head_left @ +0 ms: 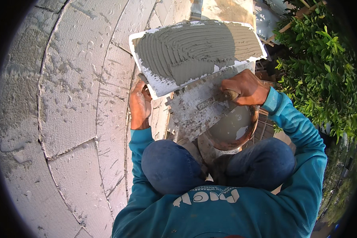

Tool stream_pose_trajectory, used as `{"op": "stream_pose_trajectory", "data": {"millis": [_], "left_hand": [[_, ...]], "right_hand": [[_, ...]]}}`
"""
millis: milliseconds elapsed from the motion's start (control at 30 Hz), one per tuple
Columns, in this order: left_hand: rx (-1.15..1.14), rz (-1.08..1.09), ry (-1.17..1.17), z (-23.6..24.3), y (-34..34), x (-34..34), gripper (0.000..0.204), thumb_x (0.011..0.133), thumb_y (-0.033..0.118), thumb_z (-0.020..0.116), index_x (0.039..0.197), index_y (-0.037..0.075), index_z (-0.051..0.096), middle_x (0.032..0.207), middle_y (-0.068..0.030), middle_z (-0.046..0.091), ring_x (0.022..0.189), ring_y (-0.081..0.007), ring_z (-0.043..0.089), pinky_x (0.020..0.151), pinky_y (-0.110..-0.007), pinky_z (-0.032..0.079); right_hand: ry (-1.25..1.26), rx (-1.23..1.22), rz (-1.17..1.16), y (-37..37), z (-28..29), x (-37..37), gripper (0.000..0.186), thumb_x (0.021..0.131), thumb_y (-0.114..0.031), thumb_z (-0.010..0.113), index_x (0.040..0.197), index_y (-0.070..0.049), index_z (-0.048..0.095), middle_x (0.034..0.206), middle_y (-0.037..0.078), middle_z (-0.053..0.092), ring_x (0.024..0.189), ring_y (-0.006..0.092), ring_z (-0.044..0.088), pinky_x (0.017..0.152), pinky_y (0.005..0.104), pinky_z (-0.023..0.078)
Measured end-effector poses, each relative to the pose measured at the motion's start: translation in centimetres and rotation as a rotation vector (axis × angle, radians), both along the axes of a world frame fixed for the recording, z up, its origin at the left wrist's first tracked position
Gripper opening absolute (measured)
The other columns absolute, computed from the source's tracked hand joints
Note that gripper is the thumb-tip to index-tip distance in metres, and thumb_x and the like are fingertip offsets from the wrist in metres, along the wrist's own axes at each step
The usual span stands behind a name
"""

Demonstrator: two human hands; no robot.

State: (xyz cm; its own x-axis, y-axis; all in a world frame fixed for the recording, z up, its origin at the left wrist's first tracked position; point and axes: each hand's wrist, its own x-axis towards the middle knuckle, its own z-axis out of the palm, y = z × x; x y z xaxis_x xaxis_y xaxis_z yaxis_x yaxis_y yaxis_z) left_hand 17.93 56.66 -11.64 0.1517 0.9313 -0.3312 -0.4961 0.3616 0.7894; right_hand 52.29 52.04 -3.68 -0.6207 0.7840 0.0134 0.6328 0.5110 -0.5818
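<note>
A white block [156,85] lies across the space in front of me, tilted. Its upper face carries grey mortar [178,49] combed into curved ridges, with a smoother patch near its lower edge. My left hand [140,99] grips the block at its near left corner, the fingers partly hidden behind it. In my right hand [246,88] is the handle of a notched trowel [200,107], fingers wrapped round it. The trowel's mortar-stained metal plate sits at the block's near edge, with teeth along its side.
Between my knees and the trowel stands a round bucket [236,129] with grey mortar inside. A wall of large pale blocks [77,91] rises on my left. Leafy green branches [317,71] fill the right side. My bent knees [170,164] are close below the trowel.
</note>
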Motion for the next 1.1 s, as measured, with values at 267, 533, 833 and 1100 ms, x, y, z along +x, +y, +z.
{"op": "stream_pose_trajectory", "data": {"millis": [267,533,833,1100], "left_hand": [[0.061,-0.007,0.054,-0.3,-0.3,0.0,0.040,0.097,0.019,0.046,0.129,-0.005,0.048,0.126,-0.0142,0.057,0.113,-0.0255,0.057,0.098,-0.043,0.045],[-0.028,0.059,0.125,0.2,-1.4,0.4,0.043,0.096,0.021,0.049,0.129,-0.006,0.047,0.127,-0.0156,0.055,0.115,-0.0263,0.056,0.099,-0.041,0.046],[-0.090,0.075,0.033,-3.3,-2.0,-1.4,0.043,0.094,0.021,0.051,0.130,-0.004,0.049,0.129,-0.0145,0.056,0.117,-0.0271,0.056,0.101,-0.042,0.043],[-0.015,0.031,-0.023,-5.4,-2.4,-2.2,0.043,0.094,0.023,0.051,0.127,-0.005,0.051,0.128,-0.0146,0.057,0.117,-0.0258,0.055,0.102,-0.041,0.043]], "right_hand": [[0.336,-0.073,-0.421,0.9,2.3,-4.0,0.035,0.087,-0.017,0.063,0.109,0.001,0.043,0.079,0.026,0.061,0.073,0.0453,0.061,0.063,0.0473,0.046],[0.179,0.036,-0.436,3.9,0.4,-9.2,0.032,0.091,-0.017,0.059,0.103,0.003,0.038,0.073,0.028,0.060,0.072,0.0479,0.060,0.064,0.0536,0.046],[-0.087,-0.033,-0.781,6.1,-5.6,1.2,0.031,0.089,-0.020,0.059,0.103,0.003,0.043,0.080,0.030,0.063,0.081,0.0480,0.062,0.070,0.0540,0.049],[-0.340,0.009,-0.940,9.3,-11.7,11.7,0.035,0.091,-0.027,0.058,0.107,0.000,0.044,0.087,0.030,0.064,0.086,0.0484,0.063,0.078,0.0539,0.050]]}}
